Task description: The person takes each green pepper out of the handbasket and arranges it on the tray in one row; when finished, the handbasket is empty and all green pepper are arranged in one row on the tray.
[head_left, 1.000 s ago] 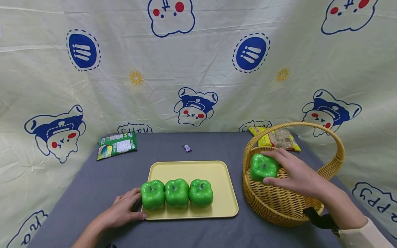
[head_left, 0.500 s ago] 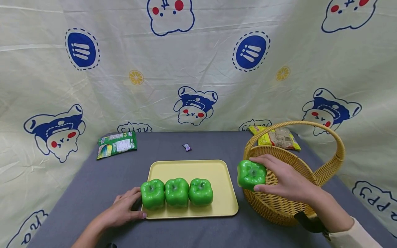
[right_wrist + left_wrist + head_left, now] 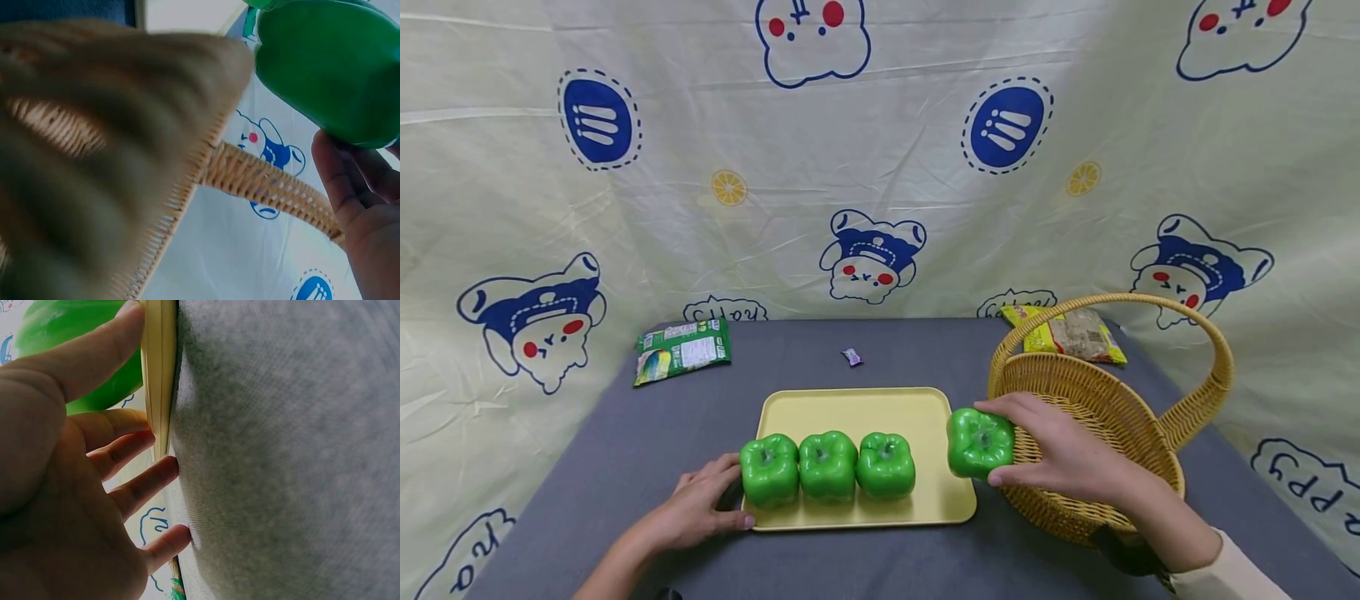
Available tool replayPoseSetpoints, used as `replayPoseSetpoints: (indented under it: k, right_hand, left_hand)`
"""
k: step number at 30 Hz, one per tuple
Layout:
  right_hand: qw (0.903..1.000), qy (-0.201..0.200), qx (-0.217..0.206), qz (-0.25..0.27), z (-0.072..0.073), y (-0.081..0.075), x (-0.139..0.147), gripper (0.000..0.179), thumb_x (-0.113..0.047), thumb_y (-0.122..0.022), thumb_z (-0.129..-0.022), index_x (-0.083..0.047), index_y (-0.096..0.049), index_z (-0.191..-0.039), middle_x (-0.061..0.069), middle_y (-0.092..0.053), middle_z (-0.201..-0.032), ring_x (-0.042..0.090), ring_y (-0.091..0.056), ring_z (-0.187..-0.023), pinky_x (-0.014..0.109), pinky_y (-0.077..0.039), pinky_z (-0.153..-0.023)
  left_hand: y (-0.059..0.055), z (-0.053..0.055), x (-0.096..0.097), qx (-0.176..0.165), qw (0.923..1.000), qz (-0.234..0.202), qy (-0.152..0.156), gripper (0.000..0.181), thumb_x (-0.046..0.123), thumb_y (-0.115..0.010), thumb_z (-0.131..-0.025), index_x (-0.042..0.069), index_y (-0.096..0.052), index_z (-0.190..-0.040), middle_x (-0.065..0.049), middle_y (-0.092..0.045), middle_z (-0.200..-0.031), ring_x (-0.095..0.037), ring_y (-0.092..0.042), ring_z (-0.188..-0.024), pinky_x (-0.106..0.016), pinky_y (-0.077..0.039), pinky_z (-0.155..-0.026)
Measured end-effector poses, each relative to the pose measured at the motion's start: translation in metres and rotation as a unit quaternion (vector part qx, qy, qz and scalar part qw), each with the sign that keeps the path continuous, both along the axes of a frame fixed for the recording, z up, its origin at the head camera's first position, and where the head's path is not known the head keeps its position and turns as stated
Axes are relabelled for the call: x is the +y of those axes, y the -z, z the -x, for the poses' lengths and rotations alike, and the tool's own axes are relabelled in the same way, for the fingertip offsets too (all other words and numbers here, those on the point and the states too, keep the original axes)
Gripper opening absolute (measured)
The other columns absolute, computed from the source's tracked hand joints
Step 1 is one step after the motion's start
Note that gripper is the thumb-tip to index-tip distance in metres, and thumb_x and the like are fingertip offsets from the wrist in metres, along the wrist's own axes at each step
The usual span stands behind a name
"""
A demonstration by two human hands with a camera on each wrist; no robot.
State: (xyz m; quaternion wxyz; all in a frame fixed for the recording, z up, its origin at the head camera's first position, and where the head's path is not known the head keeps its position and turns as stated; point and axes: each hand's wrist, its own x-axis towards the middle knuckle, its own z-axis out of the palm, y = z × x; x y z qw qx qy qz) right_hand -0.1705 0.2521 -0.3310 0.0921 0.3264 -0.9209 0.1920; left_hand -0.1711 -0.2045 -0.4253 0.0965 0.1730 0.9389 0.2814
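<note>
My right hand (image 3: 1060, 454) grips a green bell pepper (image 3: 980, 443) between thumb and fingers, at the right edge of a pale yellow tray (image 3: 857, 408). The right wrist view shows this bell pepper (image 3: 331, 69) large, fingertips against its underside. Three more green bell peppers stand in a row on the tray: a left one (image 3: 770, 472), a middle one (image 3: 828, 467) and a right one (image 3: 886, 466). Over at the tray's left edge, my left hand (image 3: 700, 504) touches the rim with thumb and fingers extended. Its thumb (image 3: 106, 353) lies at the tray rim (image 3: 159, 375) in the left wrist view.
A wicker basket (image 3: 1086, 383) with a tall arched handle stands right of the tray, under my right forearm. Behind it lies a yellow packet (image 3: 1078, 335). A green packet (image 3: 683, 350) is at the back left, and a small purple wrapper (image 3: 852, 357) lies behind the tray.
My right hand has carried the bell pepper leftward and nearer, from over the basket to the tray's right edge. My left hand has stayed at the tray's left edge.
</note>
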Motion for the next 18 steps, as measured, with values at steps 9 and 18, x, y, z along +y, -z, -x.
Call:
replayPoseSetpoints:
  k: [9, 18]
  right_hand:
    - [0.9992, -0.011, -0.034, -0.017, 0.005, 0.012, -0.011, 0.071, -0.050, -0.073, -0.076, -0.016, -0.049, -0.134, -0.002, -0.054, -0.124, 0.012, -0.058, -0.104, 0.032, -0.051, -0.079]
    - [0.9981, -0.013, -0.048, -0.035, 0.013, 0.023, -0.017, 0.068, -0.049, -0.071, -0.079, -0.017, -0.048, -0.134, -0.003, -0.050, -0.124, 0.012, -0.056, -0.105, 0.033, -0.050, -0.082]
  left_hand:
    - [0.001, 0.000, 0.000, 0.009, 0.9999, 0.006, 0.000, 0.074, 0.047, -0.075, -0.074, 0.008, -0.052, -0.132, -0.010, -0.047, -0.138, -0.035, -0.042, -0.130, -0.056, -0.028, -0.090]
    - [0.000, 0.000, 0.000, 0.003, 1.0000, 0.007, -0.002, 0.075, 0.047, -0.075, -0.074, 0.007, -0.052, -0.133, -0.011, -0.047, -0.138, -0.036, -0.042, -0.130, -0.058, -0.027, -0.091]
